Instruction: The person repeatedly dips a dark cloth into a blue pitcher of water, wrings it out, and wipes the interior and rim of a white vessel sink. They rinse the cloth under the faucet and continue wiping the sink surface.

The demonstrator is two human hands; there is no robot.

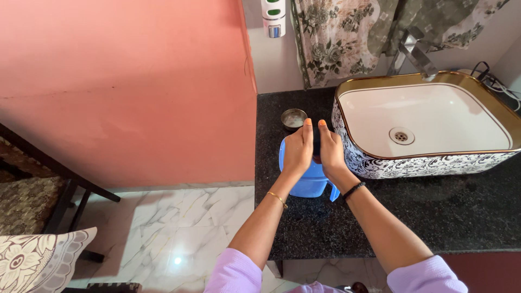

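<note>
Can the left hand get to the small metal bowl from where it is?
Probably yes. The small metal bowl sits on the black counter just beyond the left hand, with nothing between them. But that hand and the right hand both grip the blue jug, so it must let go first.

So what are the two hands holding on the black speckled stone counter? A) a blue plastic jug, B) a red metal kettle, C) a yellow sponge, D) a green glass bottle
A: the left hand and the right hand are both wrapped around the top of a blue plastic jug that stands on the black speckled stone counter, beside the white basin with the gold rim.
</note>
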